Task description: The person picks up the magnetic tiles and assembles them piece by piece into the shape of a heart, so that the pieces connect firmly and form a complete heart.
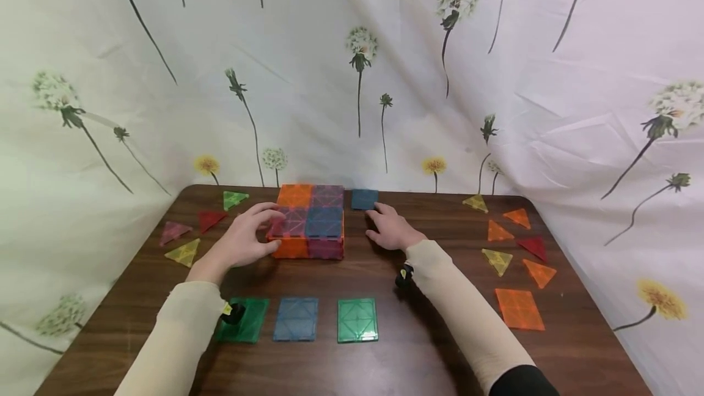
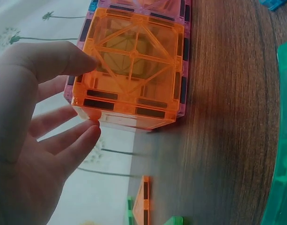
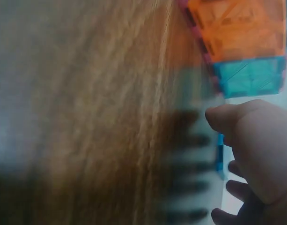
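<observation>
A box of see-through magnetic tiles (image 1: 324, 222) stands at the back middle of the table, with orange, purple, pink and blue squares on it. At its left side is my left hand (image 1: 247, 238), the thumb at the front corner and the fingers loosely bent along the side. In the left wrist view, the thumb tip overlaps the orange front tile (image 2: 134, 65). My right hand (image 1: 392, 229) reaches over the table to the right of the box, fingers spread and holding nothing. Its fingertips are close to a flat blue square tile (image 1: 364, 199); contact cannot be told.
Along the front lie a green square tile (image 1: 250, 322), a blue one (image 1: 296, 319) and another green one (image 1: 357, 320). Several triangle tiles lie at the left and right, with an orange square (image 1: 519, 308) at right. A dandelion-print cloth (image 1: 308, 109) hangs behind the table.
</observation>
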`<state>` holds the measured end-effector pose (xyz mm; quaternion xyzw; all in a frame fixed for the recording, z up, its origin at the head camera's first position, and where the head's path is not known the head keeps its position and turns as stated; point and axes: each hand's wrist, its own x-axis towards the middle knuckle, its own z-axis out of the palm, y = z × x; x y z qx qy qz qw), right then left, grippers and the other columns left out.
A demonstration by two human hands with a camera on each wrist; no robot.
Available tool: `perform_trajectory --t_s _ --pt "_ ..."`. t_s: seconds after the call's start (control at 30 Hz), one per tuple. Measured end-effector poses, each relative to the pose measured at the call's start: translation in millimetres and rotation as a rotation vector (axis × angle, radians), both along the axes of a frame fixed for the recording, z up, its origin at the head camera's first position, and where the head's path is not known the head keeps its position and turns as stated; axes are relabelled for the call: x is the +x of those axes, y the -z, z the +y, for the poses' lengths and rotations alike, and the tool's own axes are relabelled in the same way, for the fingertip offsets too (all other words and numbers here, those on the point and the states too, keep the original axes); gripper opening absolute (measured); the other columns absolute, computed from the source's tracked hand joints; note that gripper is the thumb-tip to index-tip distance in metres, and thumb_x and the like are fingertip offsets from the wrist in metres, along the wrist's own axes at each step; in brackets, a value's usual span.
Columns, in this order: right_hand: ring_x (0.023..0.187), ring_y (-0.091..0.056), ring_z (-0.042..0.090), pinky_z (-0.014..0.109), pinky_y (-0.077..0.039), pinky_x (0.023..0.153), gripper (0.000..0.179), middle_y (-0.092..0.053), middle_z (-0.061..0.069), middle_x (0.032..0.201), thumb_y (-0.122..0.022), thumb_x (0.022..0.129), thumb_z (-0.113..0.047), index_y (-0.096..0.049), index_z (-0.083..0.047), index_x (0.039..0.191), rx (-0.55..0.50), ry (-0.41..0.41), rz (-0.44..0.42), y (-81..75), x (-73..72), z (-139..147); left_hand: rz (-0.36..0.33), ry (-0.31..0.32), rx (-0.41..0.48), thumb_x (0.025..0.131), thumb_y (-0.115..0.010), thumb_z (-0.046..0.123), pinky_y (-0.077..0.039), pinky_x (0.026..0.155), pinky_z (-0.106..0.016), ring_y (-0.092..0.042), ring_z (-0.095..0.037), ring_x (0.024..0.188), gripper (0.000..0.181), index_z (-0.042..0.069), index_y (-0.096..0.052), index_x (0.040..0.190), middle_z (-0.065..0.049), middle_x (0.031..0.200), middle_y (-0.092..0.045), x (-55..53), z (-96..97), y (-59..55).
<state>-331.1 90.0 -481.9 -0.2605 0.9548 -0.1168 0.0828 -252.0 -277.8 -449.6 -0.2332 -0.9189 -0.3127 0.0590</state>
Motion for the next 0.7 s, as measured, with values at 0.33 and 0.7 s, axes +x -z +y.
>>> perform_trajectory --t_s 0.33,0.7 --pt "0.154 -0.035 0.036 0.056 -0.035 0.121 0.064 -0.035 0.018 0.168 -0.056 0.109 -0.038 -0.041 -0.004 0.161 0.077 0.019 0.037 0.0 -2.0 9.1 0.001 0.024 0.017 0.09 -0.079 0.008 -0.054 0.1 -0.059 -0.063 -0.042 0.122 0.042 0.006 -0.067 0.13 -0.021 0.154 -0.047 0.6 5.1 0.2" --pt "0.135 -0.057 0.034 0.052 -0.049 0.109 0.055 -0.049 0.021 0.153 -0.062 0.107 -0.033 -0.054 0.001 0.15 0.084 -0.046 0.071 -8.7 39.7 53.7 -0.002 0.023 0.017 0.089 -0.079 0.009 -0.054 0.101 -0.059 -0.062 -0.044 0.125 0.045 0.004 -0.066 0.132 -0.021 0.154 -0.046 -1.8 11.2 0.2"
